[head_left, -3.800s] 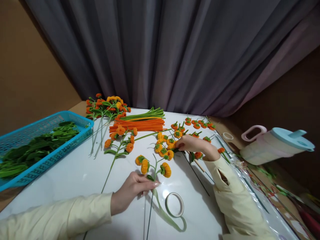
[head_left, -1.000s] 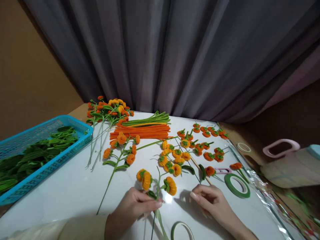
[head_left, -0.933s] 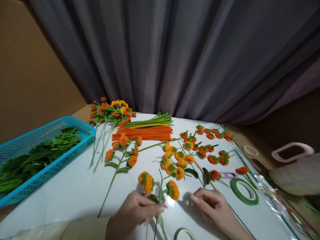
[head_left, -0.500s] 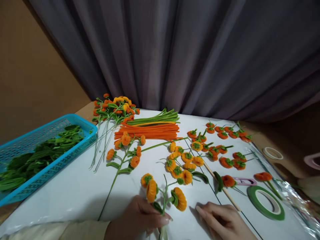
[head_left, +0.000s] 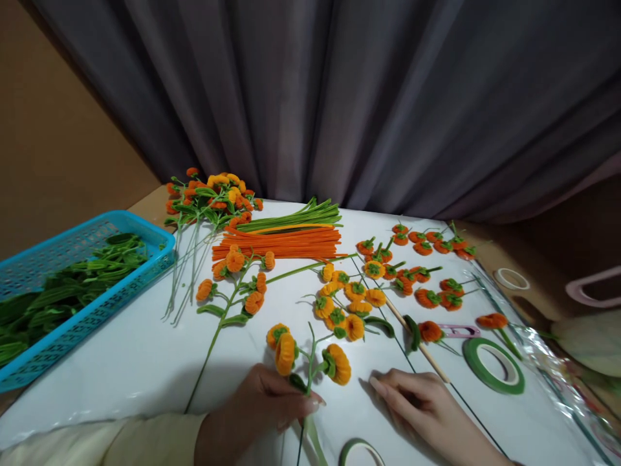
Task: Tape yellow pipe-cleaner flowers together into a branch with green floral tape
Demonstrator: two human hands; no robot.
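Head view: at far left a blue basket (head_left: 163, 254) has many green leaves (head_left: 72, 278) inside, and beside its right end lies a bunch of flower stems (head_left: 213, 197), which look complete. Next is an orange spray (head_left: 225, 313), flat on the white surface (head_left: 107, 388), with heads and leaves already on its stem. Behind it are orange strips (head_left: 281, 244) and green strips (head_left: 301, 219). The left hand (head_left: 259, 404) has its fingers clamped on a yellow spray (head_left: 310, 370), raised near the front; this one has three flower heads, one small leaf and a bare tip, so I judge it is only partly made. Pale tape (head_left: 314, 443) hangs below these fingers, near a tape roll (head_left: 356, 443). To the right, yellow heads (head_left: 356, 291) lie loose, not joined to a stem. The right hand (head_left: 431, 408) is beside them, with fingers curled; whether their tips touch I cannot tell, and I see nothing held. A wooden stick (head_left: 431, 362) lies just behind it. Farther right, orange heads (head_left: 427, 298) are also loose, and a green roll (head_left: 473, 369) rests near a pink tool (head_left: 463, 331).
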